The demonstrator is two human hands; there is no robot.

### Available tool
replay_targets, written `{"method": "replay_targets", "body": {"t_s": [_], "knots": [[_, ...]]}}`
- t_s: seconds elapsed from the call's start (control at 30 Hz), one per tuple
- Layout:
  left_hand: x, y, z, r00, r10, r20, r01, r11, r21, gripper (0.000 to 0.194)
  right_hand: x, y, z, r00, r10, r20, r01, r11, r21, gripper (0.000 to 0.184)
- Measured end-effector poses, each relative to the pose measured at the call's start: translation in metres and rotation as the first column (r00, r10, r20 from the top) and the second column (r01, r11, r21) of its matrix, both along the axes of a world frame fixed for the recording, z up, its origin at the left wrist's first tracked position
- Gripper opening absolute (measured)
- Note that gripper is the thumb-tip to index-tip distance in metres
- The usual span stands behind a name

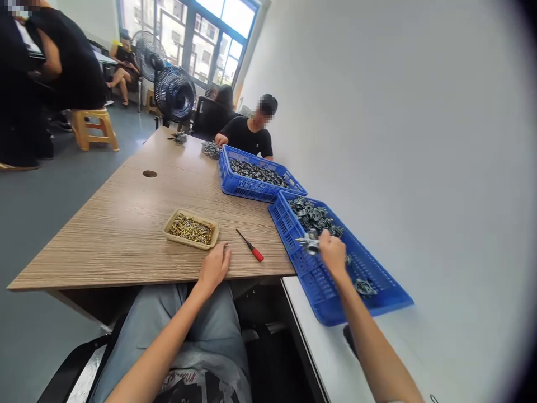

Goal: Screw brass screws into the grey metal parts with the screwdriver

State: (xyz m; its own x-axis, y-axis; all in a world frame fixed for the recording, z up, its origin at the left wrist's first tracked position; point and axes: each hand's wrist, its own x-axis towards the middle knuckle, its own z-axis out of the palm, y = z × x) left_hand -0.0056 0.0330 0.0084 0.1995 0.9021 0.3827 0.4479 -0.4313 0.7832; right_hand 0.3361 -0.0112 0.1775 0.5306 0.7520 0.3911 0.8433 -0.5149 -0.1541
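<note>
A metal part is gripped by the closed right hand over the near blue crate; it could be dropped if that one-handed grip were loosened. The left hand is rested, loosely curled with nothing seen held, on the table just beside the tray, whose brass pins could be spilled by a knock

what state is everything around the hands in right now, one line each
right hand, closed around a metal part
metal part, held above the near crate
left hand, resting at the desk edge
tray, holding many brass-coloured pieces
screwdriver, lying loose
near crate, partly filled
far crate, well filled
front fan, cannot tell if running
</note>
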Motion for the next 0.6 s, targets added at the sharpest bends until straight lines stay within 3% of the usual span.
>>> {"method": "replay_targets", "body": {"t_s": [0.13,0.2,0.27,0.33,0.43,0.6], "knots": [[0.002,0.002,-0.003,0.997,-0.010,-0.075,0.014,0.998,0.056,0.032,0.092,-0.092,0.045,0.954,-0.300,0.013,0.298,0.952,0.065,0.065],[0.003,0.002,-0.003,0.994,-0.013,-0.109,0.021,0.997,0.071,0.032,0.126,-0.145,0.052,0.886,-0.463,-0.001,0.461,0.882,0.094,0.065],[0.003,0.001,-0.001,0.990,-0.016,-0.140,0.026,0.997,0.072,0.032,0.150,-0.197,0.048,0.799,-0.601,-0.025,0.600,0.793,0.106,0.064],[0.003,0.000,0.001,0.986,-0.017,-0.167,0.029,0.997,0.070,0.031,0.163,-0.246,0.033,0.714,-0.698,-0.058,0.700,0.709,0.080,0.060],[0.002,-0.001,0.004,0.981,-0.019,-0.191,0.034,0.997,0.075,0.031,0.167,-0.308,-0.003,0.606,-0.789,-0.105,0.793,0.609,-0.002,0.056],[0.002,-0.001,0.006,0.980,-0.020,-0.199,0.034,0.997,0.068,0.032,0.152,-0.380,-0.066,0.473,-0.870,-0.140,0.861,0.490,-0.134,0.054]]}}
